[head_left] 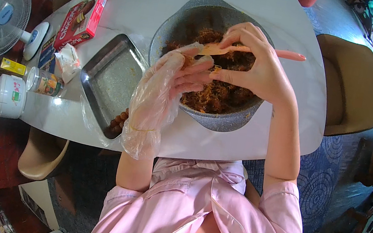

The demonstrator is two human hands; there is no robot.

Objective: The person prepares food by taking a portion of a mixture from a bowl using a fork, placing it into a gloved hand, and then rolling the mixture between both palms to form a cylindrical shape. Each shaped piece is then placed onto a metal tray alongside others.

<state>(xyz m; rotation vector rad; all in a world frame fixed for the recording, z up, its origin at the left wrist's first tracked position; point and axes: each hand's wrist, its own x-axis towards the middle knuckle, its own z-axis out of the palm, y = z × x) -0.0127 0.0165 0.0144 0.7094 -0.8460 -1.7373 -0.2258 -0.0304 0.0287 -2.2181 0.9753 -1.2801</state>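
Observation:
My left hand [189,72] wears a clear plastic glove and is cupped over the near left of a grey speckled pot [240,121]. A little brown food mixture [189,61] shows between its curled fingers. My bare right hand [251,53] grips a pale spatula [215,49], whose orange-pink handle points right. The spatula's flat end meets the gloved fingers. Below both hands, a dark brown shredded mixture [219,99] fills the pot's lower part. Left of the pot, a metal tray [111,67] has several round brown balls [119,122] in its near corner.
On the white table [221,147], a red box [82,17], a crumpled white packet [68,63] and a clear jar [44,83] stand left of the tray. A fan [6,14] and a white cooker [9,97] are farther left. A brown chair [349,87] stands at the right.

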